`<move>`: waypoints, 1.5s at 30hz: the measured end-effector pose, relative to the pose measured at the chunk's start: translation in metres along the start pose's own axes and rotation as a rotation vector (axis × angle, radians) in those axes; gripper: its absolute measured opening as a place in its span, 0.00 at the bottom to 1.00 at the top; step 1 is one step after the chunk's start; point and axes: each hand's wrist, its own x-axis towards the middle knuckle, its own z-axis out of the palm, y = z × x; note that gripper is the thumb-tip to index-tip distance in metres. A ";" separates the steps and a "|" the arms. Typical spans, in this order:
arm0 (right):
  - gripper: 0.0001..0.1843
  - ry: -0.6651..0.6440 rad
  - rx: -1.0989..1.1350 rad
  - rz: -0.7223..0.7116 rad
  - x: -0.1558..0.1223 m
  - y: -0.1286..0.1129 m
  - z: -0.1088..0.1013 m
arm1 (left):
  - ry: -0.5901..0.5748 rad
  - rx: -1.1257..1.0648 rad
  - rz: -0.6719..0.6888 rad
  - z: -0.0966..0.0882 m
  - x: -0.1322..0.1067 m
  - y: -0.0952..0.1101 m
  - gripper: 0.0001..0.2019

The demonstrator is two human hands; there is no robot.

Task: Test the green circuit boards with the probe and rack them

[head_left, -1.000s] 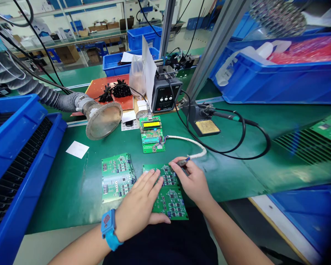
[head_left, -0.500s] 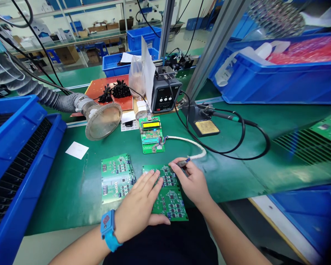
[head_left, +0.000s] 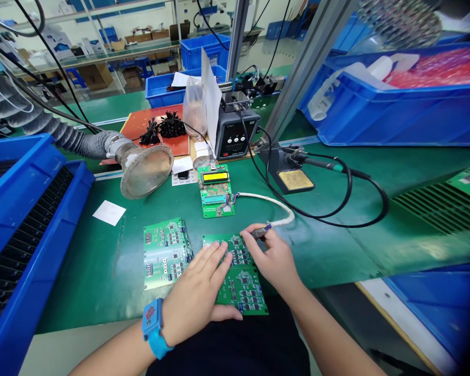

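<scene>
My left hand (head_left: 198,287), with a blue wrist strap (head_left: 153,326), lies flat with fingers stretched over a green circuit board (head_left: 246,290) and covers its left part. In my right hand (head_left: 276,263) is a grey probe (head_left: 261,231), pinched between thumb and fingers, its tip at the board's upper right area. A white sleeved cable (head_left: 276,198) runs from the probe to a small green programmer board (head_left: 216,206) with a lit yellow display. To the left of my left hand lie more green circuit boards (head_left: 162,266), seemingly stacked.
A soldering station (head_left: 237,133) and iron stand (head_left: 290,175) with looping black cable sit behind. A fume extractor nozzle (head_left: 147,172) hangs at left. Blue bins (head_left: 62,250) line the left edge; another blue bin (head_left: 407,117) is at back right. A white paper (head_left: 109,212) lies on the mat.
Almost nothing differs. The view shifts very slightly; both hands keep their places on the board and at the probe.
</scene>
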 end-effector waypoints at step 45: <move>0.10 -0.024 0.058 0.002 -0.001 0.004 0.000 | 0.010 0.011 0.001 0.001 -0.001 0.000 0.52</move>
